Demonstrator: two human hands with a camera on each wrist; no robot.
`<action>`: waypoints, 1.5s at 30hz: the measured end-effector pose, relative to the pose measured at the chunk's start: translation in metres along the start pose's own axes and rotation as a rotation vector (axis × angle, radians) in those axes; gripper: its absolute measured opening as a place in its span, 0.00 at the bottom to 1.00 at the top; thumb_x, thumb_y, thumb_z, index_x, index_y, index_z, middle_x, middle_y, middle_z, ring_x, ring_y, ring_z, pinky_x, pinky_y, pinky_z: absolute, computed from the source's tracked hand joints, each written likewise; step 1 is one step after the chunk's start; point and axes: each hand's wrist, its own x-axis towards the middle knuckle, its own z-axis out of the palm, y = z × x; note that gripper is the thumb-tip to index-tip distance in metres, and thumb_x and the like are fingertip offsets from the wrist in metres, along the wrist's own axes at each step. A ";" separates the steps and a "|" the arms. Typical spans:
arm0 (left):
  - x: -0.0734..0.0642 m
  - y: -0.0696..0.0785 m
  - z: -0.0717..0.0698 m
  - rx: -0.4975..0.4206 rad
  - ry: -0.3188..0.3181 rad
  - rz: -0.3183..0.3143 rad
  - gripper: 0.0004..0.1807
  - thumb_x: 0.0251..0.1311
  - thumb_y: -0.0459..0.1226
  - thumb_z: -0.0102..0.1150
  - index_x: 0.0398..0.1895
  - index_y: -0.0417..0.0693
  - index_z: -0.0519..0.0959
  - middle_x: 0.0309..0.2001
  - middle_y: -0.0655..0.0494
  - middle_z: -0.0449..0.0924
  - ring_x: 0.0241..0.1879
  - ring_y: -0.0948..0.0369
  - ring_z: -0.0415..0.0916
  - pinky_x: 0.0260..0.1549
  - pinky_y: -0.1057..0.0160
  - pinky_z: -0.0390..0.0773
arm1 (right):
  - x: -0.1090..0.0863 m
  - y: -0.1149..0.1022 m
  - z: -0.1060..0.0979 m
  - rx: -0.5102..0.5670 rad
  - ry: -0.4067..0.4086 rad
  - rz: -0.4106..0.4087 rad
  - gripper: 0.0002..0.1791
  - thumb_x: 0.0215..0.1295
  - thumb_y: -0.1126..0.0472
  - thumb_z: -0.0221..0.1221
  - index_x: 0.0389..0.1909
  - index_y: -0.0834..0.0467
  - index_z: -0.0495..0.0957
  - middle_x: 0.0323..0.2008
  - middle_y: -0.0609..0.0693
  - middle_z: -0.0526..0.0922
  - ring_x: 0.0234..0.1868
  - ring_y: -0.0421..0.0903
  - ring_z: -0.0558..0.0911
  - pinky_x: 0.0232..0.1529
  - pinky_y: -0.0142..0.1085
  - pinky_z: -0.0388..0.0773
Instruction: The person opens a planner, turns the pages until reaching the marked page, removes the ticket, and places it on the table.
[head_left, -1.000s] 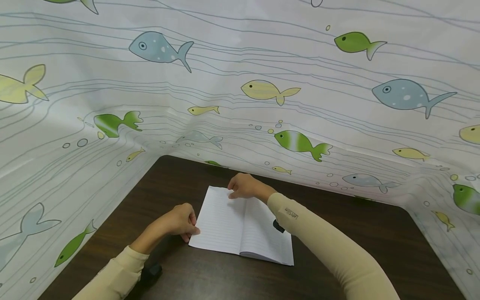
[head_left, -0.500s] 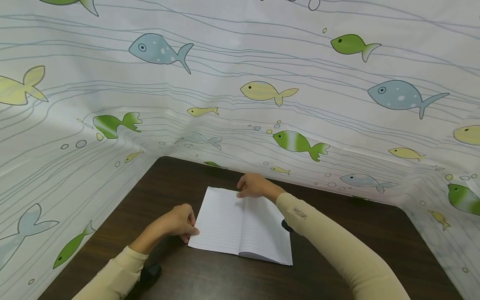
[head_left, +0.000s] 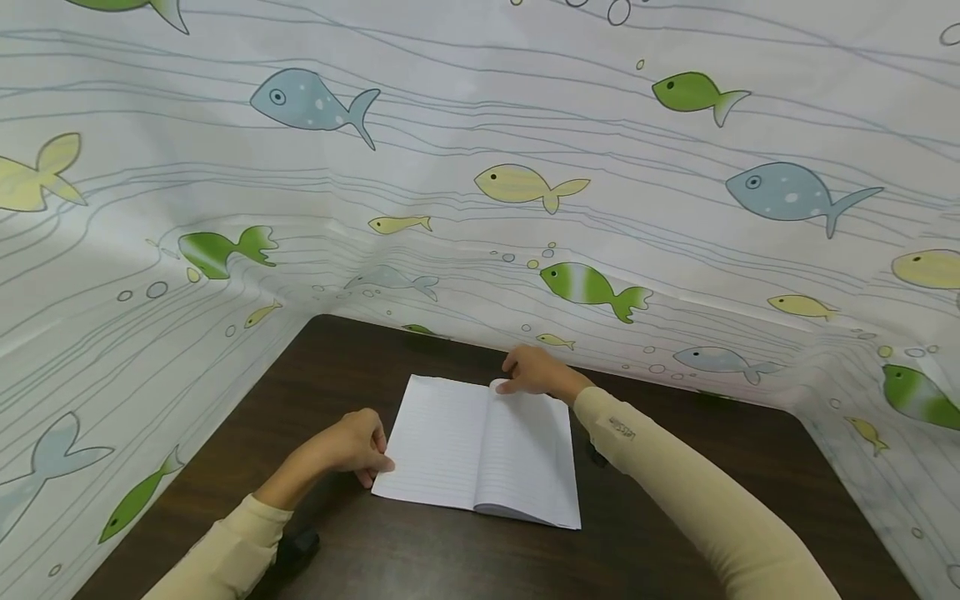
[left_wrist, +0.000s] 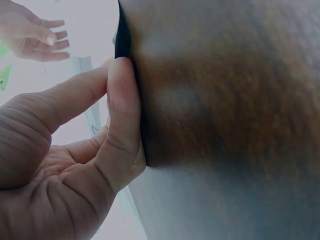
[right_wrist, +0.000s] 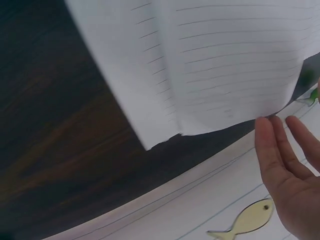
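Note:
An open notebook (head_left: 438,442) with lined white pages lies on the dark table. My left hand (head_left: 356,446) pinches its left edge near the lower corner, thumb on top. The left wrist view shows the thumb and a forefinger (left_wrist: 122,95) meeting at the cover's edge. Over the far edge, just right of the fold, is my right hand (head_left: 536,371). Its fingers look fairly straight in the right wrist view, with fingertips (right_wrist: 264,125) right at the top edge of a curved, lifted page (right_wrist: 235,75).
The dark wooden table (head_left: 420,558) is enclosed at the back and sides by a white sheet (head_left: 450,83) printed with fish. A dark wrist camera (head_left: 297,546) sits under the left forearm.
My right hand has slid rightward along the notebook's top, from over the left page to just past the fold, with a page curling beside it. The left hand keeps its hold.

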 end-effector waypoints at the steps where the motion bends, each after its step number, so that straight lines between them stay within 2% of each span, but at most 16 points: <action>1: 0.000 -0.001 0.000 -0.002 0.000 -0.003 0.13 0.58 0.24 0.76 0.31 0.36 0.76 0.26 0.45 0.81 0.19 0.57 0.86 0.24 0.61 0.90 | -0.001 0.003 0.001 -0.020 -0.010 0.010 0.31 0.69 0.52 0.73 0.64 0.68 0.81 0.61 0.63 0.86 0.63 0.57 0.85 0.65 0.48 0.85; 7: -0.001 -0.001 -0.001 -0.007 -0.003 0.000 0.13 0.59 0.24 0.75 0.31 0.36 0.77 0.26 0.45 0.81 0.19 0.57 0.86 0.24 0.61 0.90 | -0.007 0.017 0.002 -0.082 -0.075 0.078 0.40 0.66 0.44 0.74 0.66 0.70 0.78 0.65 0.63 0.84 0.65 0.59 0.84 0.67 0.51 0.84; 11: -0.001 -0.001 -0.001 -0.003 -0.003 -0.008 0.13 0.59 0.24 0.75 0.31 0.36 0.76 0.26 0.46 0.81 0.19 0.58 0.85 0.24 0.61 0.90 | -0.010 0.026 0.003 -0.071 -0.070 0.097 0.41 0.65 0.43 0.75 0.66 0.71 0.78 0.65 0.65 0.84 0.64 0.60 0.85 0.66 0.52 0.85; 17: -0.001 0.000 0.000 0.001 0.004 -0.017 0.13 0.59 0.24 0.76 0.31 0.36 0.76 0.26 0.46 0.80 0.18 0.58 0.85 0.23 0.61 0.90 | -0.012 0.035 0.004 -0.056 -0.040 0.098 0.40 0.67 0.45 0.74 0.66 0.72 0.78 0.65 0.67 0.83 0.66 0.62 0.83 0.67 0.53 0.84; 26: 0.000 0.000 0.000 -0.003 -0.003 -0.005 0.13 0.58 0.24 0.75 0.31 0.36 0.77 0.26 0.46 0.80 0.19 0.58 0.85 0.24 0.61 0.90 | -0.016 0.042 0.006 -0.064 -0.036 0.118 0.37 0.66 0.46 0.75 0.63 0.71 0.80 0.61 0.66 0.85 0.62 0.61 0.85 0.62 0.52 0.87; 31: 0.001 0.000 0.000 -0.004 0.001 -0.016 0.13 0.58 0.24 0.76 0.31 0.36 0.77 0.26 0.46 0.80 0.18 0.58 0.85 0.23 0.62 0.90 | -0.017 0.049 0.016 -0.084 -0.013 0.141 0.37 0.64 0.47 0.77 0.61 0.71 0.80 0.59 0.65 0.85 0.60 0.61 0.86 0.62 0.52 0.87; 39: 0.003 -0.001 0.002 0.005 -0.006 -0.003 0.12 0.59 0.25 0.75 0.31 0.36 0.77 0.25 0.46 0.80 0.18 0.59 0.84 0.24 0.62 0.90 | -0.022 0.057 0.031 -0.116 0.087 0.134 0.32 0.58 0.50 0.80 0.52 0.68 0.81 0.47 0.59 0.87 0.41 0.51 0.86 0.48 0.48 0.89; 45: 0.002 -0.002 0.001 -0.010 -0.006 0.002 0.12 0.59 0.25 0.75 0.31 0.36 0.77 0.26 0.46 0.80 0.18 0.59 0.84 0.24 0.62 0.90 | -0.026 0.051 0.034 -0.230 0.150 0.059 0.27 0.59 0.50 0.79 0.45 0.66 0.81 0.35 0.54 0.84 0.32 0.47 0.79 0.33 0.41 0.83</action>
